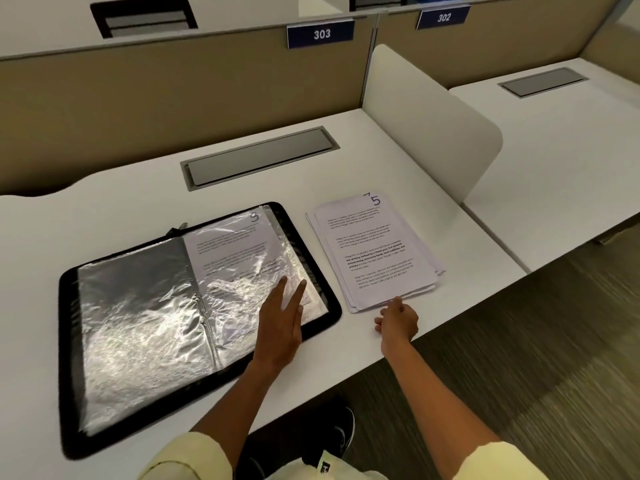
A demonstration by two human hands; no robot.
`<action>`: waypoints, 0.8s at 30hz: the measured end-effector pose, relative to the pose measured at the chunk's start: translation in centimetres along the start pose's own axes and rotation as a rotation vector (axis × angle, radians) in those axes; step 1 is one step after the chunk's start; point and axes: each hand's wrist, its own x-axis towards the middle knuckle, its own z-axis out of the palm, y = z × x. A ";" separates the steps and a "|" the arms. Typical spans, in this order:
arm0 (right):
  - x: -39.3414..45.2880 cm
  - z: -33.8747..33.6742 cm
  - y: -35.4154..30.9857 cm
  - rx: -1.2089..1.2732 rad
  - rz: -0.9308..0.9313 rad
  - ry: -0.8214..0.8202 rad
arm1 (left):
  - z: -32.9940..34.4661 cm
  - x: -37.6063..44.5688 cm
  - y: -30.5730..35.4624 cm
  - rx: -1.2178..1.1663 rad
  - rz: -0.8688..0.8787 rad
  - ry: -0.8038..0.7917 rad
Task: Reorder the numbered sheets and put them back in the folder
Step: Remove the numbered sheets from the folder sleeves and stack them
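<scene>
A black zip folder (69, 341) lies open on the white desk, its clear plastic sleeves spread flat. The right-hand sleeve holds a printed sheet marked 3 (239, 244). My left hand (280, 323) rests flat on that sleeve's lower right corner with the fingers straight and spread. To the right of the folder lies a loose stack of printed sheets (374, 251); the top one is marked 5. My right hand (398, 320) sits at the stack's near edge with the fingers curled and a fingertip touching the paper edge.
A grey cable hatch (259, 157) is set into the white desk (138, 202) behind the folder. A white divider panel (433, 126) stands to the right of the stack, with another desk beyond it. A beige partition with sign 303 (320, 34) runs along the back.
</scene>
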 end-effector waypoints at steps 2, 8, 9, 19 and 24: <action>-1.3 0.7 0.4 -0.002 -0.019 -0.030 | -1.2 -0.4 -0.4 -0.010 -0.003 0.035; -5.6 3.7 1.4 -0.077 -0.148 -0.182 | -5.3 -2.0 -2.9 -0.008 -0.081 0.105; -6.3 4.3 1.7 -0.108 -0.193 -0.202 | -6.1 -2.4 -3.6 0.001 -0.092 0.118; -9.7 8.3 4.5 -0.410 -0.515 -0.242 | -13.3 -7.2 -10.7 0.095 -0.213 0.268; -9.7 9.6 5.7 -0.486 -0.550 -0.168 | -15.6 -9.9 -13.2 0.107 -0.285 0.325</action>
